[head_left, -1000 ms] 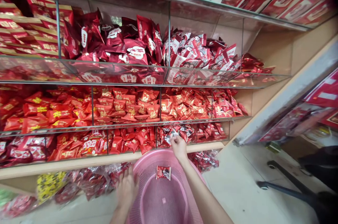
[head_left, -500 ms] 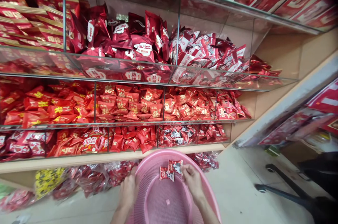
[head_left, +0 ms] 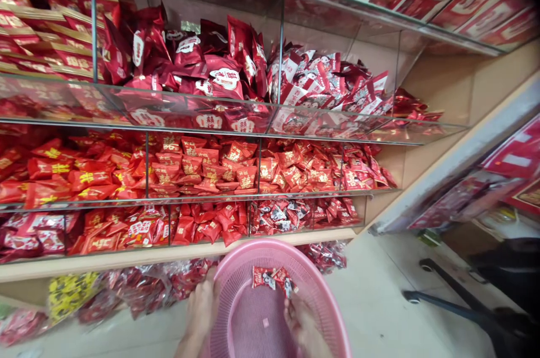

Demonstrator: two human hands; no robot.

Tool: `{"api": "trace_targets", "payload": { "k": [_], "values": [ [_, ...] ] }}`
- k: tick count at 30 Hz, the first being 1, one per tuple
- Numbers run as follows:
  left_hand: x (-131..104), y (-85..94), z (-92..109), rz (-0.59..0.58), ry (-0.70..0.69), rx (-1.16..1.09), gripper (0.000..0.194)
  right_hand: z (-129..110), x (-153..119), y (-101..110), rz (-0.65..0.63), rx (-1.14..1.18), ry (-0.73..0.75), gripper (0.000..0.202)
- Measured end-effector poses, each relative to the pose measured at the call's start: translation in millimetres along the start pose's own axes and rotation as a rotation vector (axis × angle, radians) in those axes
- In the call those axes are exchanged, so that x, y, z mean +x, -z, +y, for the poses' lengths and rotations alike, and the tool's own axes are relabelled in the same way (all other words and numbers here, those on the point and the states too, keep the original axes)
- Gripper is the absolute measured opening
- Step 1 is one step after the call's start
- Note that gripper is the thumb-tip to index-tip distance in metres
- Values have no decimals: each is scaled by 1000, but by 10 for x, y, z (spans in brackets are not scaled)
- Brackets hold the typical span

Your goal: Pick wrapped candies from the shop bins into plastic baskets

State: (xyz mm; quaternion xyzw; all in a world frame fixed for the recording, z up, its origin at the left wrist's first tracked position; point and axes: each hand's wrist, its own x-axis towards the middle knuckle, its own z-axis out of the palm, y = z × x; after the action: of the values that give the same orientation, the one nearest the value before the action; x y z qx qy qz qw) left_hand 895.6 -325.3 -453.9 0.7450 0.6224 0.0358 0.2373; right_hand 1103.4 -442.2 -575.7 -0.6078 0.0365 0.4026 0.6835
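Observation:
A round pink plastic basket with slotted sides is below the shelves, tilted so that I look into it. My left hand is closed on its left rim. Inside, two small red candy packets with black-and-white pictures lie together against the far wall. My right hand is inside the basket, just below the right-hand packet. Its fingers look curled but are smeared by motion, so whether they still touch that packet is unclear. A small pale square shows on the basket's bottom.
Glass-fronted shelves with dividers hold many red candy packets ahead. Under the lowest shelf lie plastic bags of packets, one yellow bag among them. To the right, black chair legs stand on the tiled floor.
My right hand has drawn back toward me from the packets. The right-hand packet it was holding has dropped and turned beside the other. My left hand stays on the rim.

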Motion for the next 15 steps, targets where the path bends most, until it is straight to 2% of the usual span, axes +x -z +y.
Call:
{"api": "trace_targets", "payload": {
  "k": [2, 5, 11, 15],
  "values": [
    [-2, -14, -16, 1, -33, -9, 43, 76, -34, 16, 90, 148, -158, 29],
    [-22, -17, -30, 8, -35, -39, 43, 110, -77, -11, 127, 216, -223, 23],
    [-40, -2, -115, -3, -35, -93, 42, 43, -133, -178, 73, 109, -121, 28],
    [-11, 97, -216, -21, -56, -109, 38, 10, -224, -242, 82, -7, -28, 30]
  ]
}}
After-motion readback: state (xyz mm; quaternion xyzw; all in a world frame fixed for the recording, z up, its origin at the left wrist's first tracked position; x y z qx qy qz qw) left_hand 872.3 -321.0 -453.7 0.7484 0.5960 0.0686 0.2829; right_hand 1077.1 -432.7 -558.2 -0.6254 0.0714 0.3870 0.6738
